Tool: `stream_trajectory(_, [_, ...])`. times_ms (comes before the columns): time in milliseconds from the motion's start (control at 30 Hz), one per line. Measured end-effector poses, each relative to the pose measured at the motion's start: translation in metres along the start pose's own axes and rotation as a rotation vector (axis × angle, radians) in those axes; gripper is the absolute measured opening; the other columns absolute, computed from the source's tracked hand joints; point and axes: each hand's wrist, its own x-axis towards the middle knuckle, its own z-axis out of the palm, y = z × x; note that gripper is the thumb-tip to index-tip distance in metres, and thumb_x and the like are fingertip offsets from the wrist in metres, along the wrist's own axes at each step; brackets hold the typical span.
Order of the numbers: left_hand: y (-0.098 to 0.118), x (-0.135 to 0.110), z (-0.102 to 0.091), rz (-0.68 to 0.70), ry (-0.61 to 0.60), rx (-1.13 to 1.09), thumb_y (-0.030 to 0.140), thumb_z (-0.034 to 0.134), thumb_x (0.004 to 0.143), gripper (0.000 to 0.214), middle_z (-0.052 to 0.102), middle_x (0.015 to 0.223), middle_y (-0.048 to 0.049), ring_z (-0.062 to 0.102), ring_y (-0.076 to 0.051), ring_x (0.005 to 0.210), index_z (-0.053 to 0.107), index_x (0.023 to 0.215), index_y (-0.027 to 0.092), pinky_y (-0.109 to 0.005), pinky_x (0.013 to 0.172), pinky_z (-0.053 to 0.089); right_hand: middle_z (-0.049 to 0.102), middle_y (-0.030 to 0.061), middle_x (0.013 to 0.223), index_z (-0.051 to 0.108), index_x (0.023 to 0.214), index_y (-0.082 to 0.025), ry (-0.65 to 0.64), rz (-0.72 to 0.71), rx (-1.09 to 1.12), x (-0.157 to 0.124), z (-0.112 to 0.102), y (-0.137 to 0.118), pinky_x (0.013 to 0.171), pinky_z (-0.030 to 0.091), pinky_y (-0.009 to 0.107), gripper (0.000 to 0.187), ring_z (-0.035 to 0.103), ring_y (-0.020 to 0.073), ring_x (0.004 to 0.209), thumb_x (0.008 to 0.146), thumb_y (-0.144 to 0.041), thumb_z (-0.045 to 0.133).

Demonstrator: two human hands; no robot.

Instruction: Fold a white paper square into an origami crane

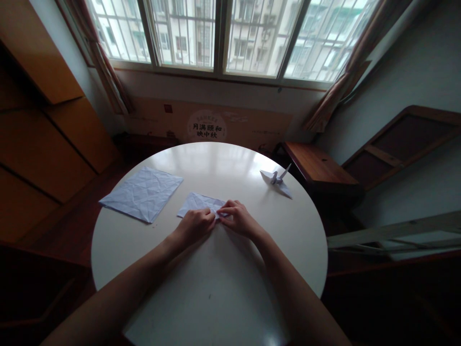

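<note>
A folded sheet of white paper (192, 201), marked with creases, lies on the round white table (209, 298). My left hand (200, 222) is closed with its fingertips pinching the near edge of this paper. Right beside it, my right hand (239, 218) grips the same edge, thumb and fingers pressed together. The fingertips of both hands nearly meet there and hide part of the fold. To the left rests a larger creased sheet of paper (144, 194), spread flat. A folded paper crane (276, 179) stands at the right rear of the table.
Beyond the table's right rear edge is a wooden bench (320, 163). Wooden cabinets (68, 144) stand on the left. A flattened cardboard panel with printed characters (248, 127) leans below the barred window (219, 38). A folded wooden frame (403, 144) leans on the right wall.
</note>
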Motion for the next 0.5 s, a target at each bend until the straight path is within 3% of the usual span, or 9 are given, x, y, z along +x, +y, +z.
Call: stream_trajectory(500, [0.0010, -0.0007, -0.0030, -0.042, -0.040, -0.041, 0.010, 0.052, 0.083, 0.017, 0.065, 0.084, -0.0058, 0.062, -0.018, 0.077, 0.065, 0.091, 0.017, -0.025, 0.064, 0.046, 0.068, 0.0031, 0.094, 0.076, 0.097, -0.032, 0.004, 0.014, -0.001, 0.0024, 0.0016, -0.0004, 0.085, 0.044, 0.035, 0.029, 0.058, 0.0187, 0.089, 0.077, -0.012, 0.070])
